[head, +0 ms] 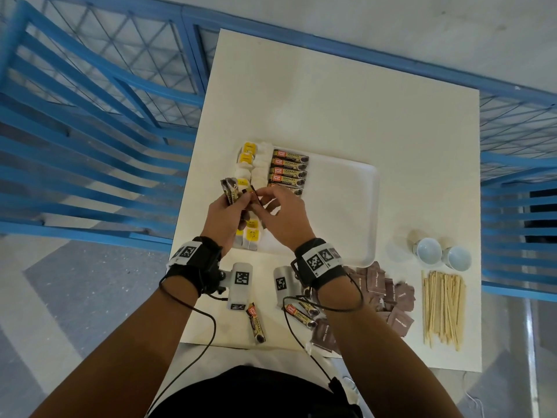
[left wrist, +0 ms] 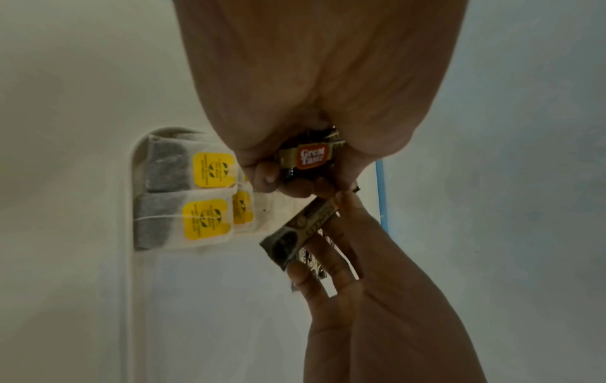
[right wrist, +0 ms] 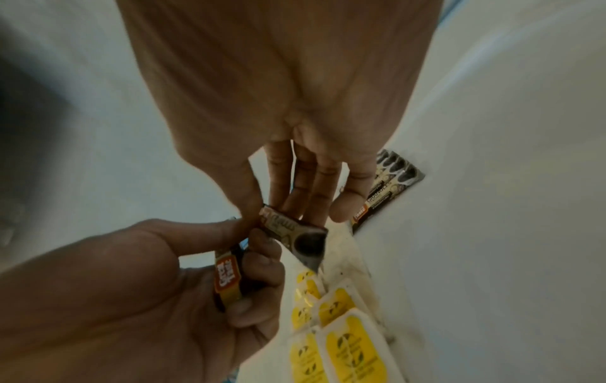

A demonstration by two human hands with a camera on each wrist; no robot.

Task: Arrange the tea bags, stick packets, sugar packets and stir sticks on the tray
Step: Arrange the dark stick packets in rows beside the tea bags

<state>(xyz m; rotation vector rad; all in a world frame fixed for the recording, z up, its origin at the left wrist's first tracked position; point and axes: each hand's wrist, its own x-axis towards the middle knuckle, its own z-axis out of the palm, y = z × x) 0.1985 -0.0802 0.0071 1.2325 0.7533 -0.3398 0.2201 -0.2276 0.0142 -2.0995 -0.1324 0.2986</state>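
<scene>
Left hand point(head: 224, 218) curled round a small bunch of stick packets point(head: 230, 190), right hand point(head: 283, 217) pinching 1 stick packet point(left wrist: 300, 232) between thumb and fingertips, both hands touching above the near left corner of the tray point(head: 366, 212). Tea bags point(head: 251, 238) directly beneath the hands, 5 laid packets point(head: 291, 170) just beyond the right hand. Sugar packets point(head: 388, 300) and stir sticks point(head: 441, 307) well apart, behind and right of the right wrist.

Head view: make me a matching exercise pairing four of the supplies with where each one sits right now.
Things:
1. tea bags
2. stir sticks
3. sugar packets
4. paper cups

Places:
A. on the table, right of the tray's near corner
B. along the tray's left edge
C. in a bundle near the table's right edge
D. in a loose brown pile between tray and sticks

Pairs: 1-B, 2-C, 3-D, 4-A
</scene>
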